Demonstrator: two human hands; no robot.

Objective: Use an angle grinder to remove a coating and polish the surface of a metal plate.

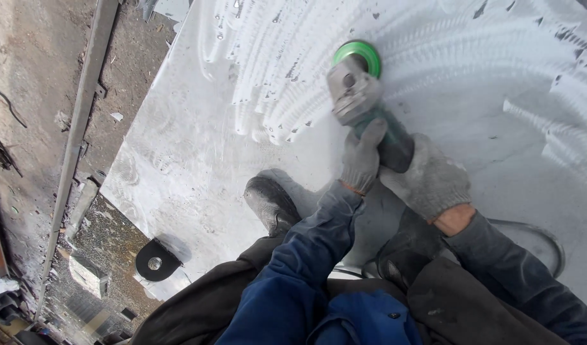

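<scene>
An angle grinder (363,102) with a green disc guard and a grey gear head rests its disc on a large shiny metal sheet (197,147). My left hand (362,158), in a grey knit glove, grips the grinder's neck just behind the head. My right hand (427,179), also gloved, wraps the dark green body further back. Curved grinding marks fan across the sheet around the disc. I crouch on the sheet; my dark shoe (270,203) stands just left of my arms.
A black disc with a centre hole (154,262) lies at the sheet's lower left corner. A long metal bar (79,128) runs along the dirt floor to the left. The grinder's cable (536,233) curves on the sheet at right. Debris litters the ground.
</scene>
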